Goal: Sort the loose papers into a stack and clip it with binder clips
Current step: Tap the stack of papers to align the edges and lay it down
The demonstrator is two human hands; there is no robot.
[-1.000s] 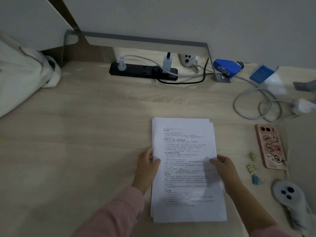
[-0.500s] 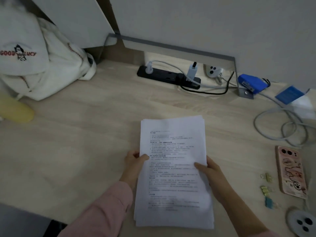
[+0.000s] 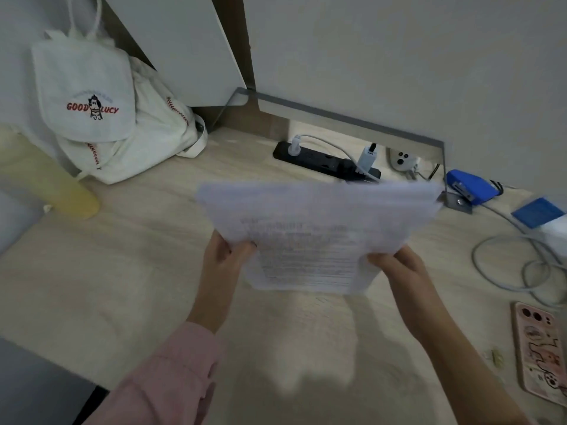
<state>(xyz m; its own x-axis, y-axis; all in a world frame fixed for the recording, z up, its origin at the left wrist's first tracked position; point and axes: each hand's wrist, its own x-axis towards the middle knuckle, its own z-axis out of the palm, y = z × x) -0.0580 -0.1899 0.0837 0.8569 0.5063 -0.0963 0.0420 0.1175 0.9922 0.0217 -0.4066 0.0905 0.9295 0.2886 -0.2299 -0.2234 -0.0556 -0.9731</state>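
Note:
A stack of printed white papers (image 3: pixel 316 228) is lifted off the wooden desk (image 3: pixel 129 271) and tilted up, blurred by motion. My left hand (image 3: pixel 225 256) grips its left edge, thumb on the front sheet. On the right edge my right hand (image 3: pixel 399 263) grips it the same way. One small yellow binder clip (image 3: pixel 494 357) lies on the desk at the right, beside a phone; other clips are out of view.
A pink-cased phone (image 3: pixel 535 351) lies at the right edge. A black power strip (image 3: pixel 325 161), a blue stapler (image 3: pixel 469 185), a blue-and-white pack (image 3: pixel 540 214) and looped grey cables (image 3: pixel 515 265) sit along the back. White cloth bags (image 3: pixel 116 118) and a yellow object (image 3: pixel 61 185) occupy the back left.
The stack lay flat on the desk with both hands at its sides; now both hands have raised it and tipped it upright. The camera view has shifted left.

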